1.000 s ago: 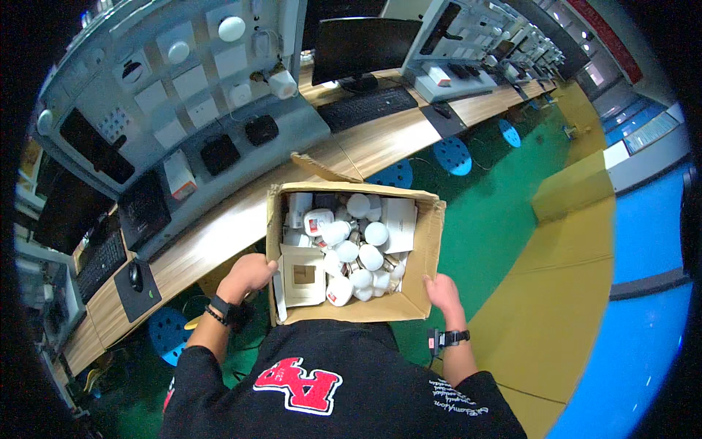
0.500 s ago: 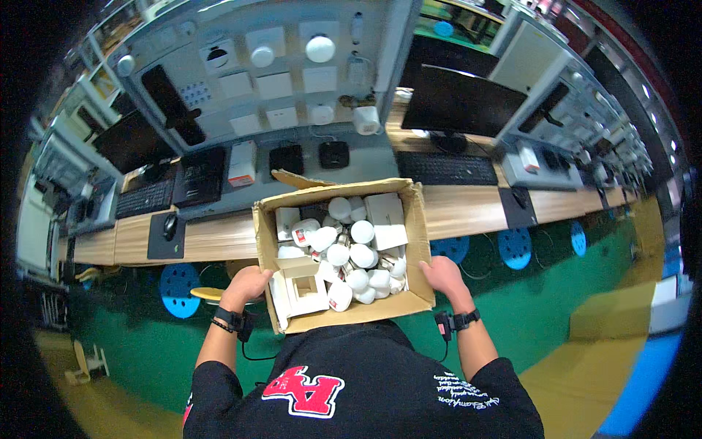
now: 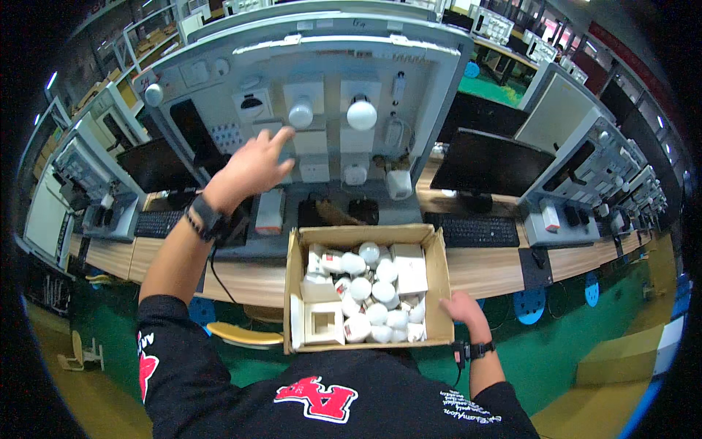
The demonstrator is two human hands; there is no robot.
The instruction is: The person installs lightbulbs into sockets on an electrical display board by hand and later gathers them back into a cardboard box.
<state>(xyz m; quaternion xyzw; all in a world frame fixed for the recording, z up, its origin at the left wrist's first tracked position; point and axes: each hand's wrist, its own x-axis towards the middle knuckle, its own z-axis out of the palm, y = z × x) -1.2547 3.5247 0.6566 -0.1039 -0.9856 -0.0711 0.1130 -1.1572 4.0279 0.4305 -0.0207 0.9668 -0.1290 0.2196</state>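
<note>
Right hand (image 3: 462,307) holds cardboard box (image 3: 365,235) by right wall.

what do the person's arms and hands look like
The left hand and right hand are bare; the sleeves are black, the left with a red-and-white marking. Left wrist: black band, dark beads, black cable. Right wrist: black strap, small device.

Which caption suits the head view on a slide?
Right hand holds a cardboard box with white bulbs; left hand open in front of a grey panel.
</note>
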